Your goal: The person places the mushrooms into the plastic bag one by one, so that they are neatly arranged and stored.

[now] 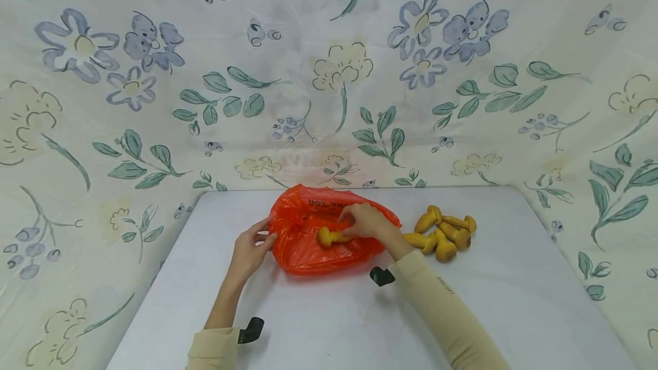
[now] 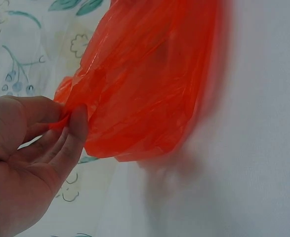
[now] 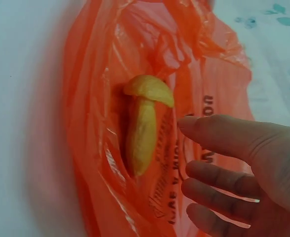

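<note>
A red plastic bag with dark print lies open on the table. Inside it rests one yellow mushroom, its rounded cap and thick stem plain in the right wrist view. My left hand pinches the bag's left edge between thumb and fingers, as the left wrist view shows. Over the bag's opening is my right hand, fingers loosely extended and holding nothing. In the right wrist view a small gap separates its fingertips from the mushroom.
Several more yellow mushrooms lie in a loose cluster just right of the bag. The white table meets a floral cloth hanging at the back and sides. Each wrist carries a small black camera mount.
</note>
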`<state>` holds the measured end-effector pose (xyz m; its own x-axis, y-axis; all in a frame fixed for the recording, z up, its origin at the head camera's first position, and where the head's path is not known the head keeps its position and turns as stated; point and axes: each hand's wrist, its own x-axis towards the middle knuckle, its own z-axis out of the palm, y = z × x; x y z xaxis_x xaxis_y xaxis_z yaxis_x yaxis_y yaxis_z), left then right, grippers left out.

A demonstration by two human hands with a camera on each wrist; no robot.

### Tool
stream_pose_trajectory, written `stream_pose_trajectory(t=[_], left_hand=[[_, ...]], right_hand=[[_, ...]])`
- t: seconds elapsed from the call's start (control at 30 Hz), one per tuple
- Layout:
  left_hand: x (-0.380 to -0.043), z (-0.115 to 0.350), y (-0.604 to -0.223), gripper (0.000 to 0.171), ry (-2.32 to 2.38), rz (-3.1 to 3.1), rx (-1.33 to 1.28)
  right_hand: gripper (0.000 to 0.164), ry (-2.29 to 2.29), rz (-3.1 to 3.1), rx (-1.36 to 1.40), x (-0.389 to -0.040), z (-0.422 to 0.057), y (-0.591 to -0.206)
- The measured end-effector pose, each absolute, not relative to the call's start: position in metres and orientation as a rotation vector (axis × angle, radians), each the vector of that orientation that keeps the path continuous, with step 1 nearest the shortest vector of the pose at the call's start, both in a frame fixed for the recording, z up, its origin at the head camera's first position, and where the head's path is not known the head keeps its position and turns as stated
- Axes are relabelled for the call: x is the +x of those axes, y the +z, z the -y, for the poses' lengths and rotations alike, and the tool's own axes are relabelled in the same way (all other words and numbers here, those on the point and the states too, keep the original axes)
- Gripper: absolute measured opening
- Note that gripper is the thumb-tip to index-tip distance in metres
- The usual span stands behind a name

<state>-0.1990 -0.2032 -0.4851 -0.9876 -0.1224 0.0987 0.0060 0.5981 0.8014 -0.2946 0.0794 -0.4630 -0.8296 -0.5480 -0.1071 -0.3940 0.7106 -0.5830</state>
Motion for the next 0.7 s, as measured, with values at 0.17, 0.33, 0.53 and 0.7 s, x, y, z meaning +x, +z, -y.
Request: stream_pose_trajectory(t=[0.17, 0.33, 0.53, 0.7], left_hand=[[-0.199, 0.203, -0.485, 0.05, -1.347, 2.677, 0.105], [-0.199, 0.203, -0.485, 0.05, -1.345, 2.679, 0.114], [-0.198, 0.203, -0.484, 0.05, -1.348, 2.687, 0.124], [-0.198, 0.203, -0.483, 0.05, -1.348, 2.687, 0.13]], right_hand=[[0.038, -0.754, -2.684, -0.748, -0.293, -0.085, -0.457], [0.038, -0.736, -2.698, -0.765, -0.291, -0.093, -0.451], [0.042, -0.785, -2.693, -0.751, -0.288, -0.104, -0.442], [0.04, -0.776, -2.717, -0.765, -0.287, -0.112, -0.437]])
